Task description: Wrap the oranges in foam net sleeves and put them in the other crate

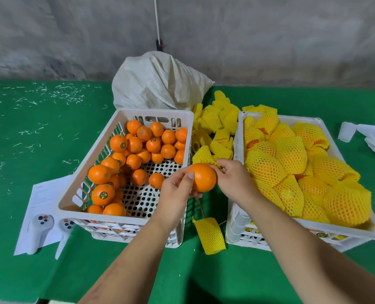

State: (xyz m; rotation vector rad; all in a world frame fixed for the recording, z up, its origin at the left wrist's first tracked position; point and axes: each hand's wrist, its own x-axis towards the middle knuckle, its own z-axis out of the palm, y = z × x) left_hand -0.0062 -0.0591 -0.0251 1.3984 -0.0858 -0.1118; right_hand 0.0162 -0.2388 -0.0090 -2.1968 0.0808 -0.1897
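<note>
Orange [204,177] is gripped by left hand [175,189] between two crates; yellow sleeve [216,165] edge is pinched by right hand [232,178] at its top.

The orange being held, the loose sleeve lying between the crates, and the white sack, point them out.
orange [204,179], head view, its bare front.
loose sleeve [210,234], head view, its middle.
white sack [158,84], head view, its front.

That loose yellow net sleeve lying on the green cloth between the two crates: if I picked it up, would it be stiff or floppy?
Probably floppy and very light: the yellow net sleeve is open foam mesh and lies flattened and creased. It likely stretches too, since sleeves in the right crate bulge round the oranges. It should not roll or slip.
</note>
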